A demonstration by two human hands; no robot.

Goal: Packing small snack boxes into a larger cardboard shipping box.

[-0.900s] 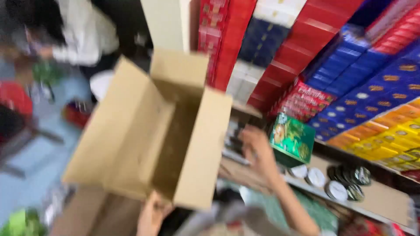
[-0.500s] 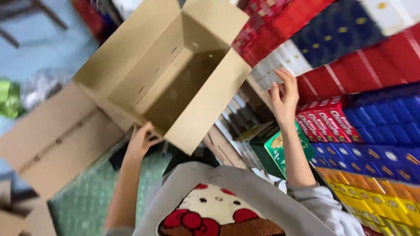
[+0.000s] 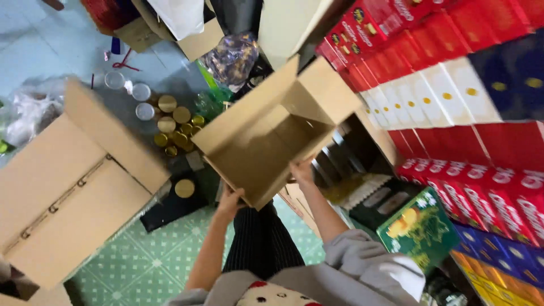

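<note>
An open cardboard box [image 3: 272, 141] is held up in the air in front of the person, mouth turned towards the camera, so that its bare brown inside and spread flaps can be seen straight into; nothing shows in it. It rests on no surface: the two hands carry it from its near lower edge, which is likely why it tilts away and up. The left hand [image 3: 229, 199] is curled round the near bottom corner, fingers closed on the cardboard from below. The right hand [image 3: 301, 170] grips the same edge a little further along, fingers hooked over the rim and into the box, so both hands are closed on the box and share its weight from one side. To the right, just beside the box, stand shelves packed with red, white and blue cartons [image 3: 453, 96], stacked tight in rows, and a green carton [image 3: 422, 229] sits at the near edge of a lower shelf, close to the person's right sleeve. Below and left of the box, on the floor, lies a cluster of small gold-lidded jars [image 3: 173, 127], loosely grouped near a larger flattened-open cardboard box [image 3: 68, 187] that lies at the left edge of the floor. A green patterned mat [image 3: 153, 260] covers the floor by the person's legs.
</note>
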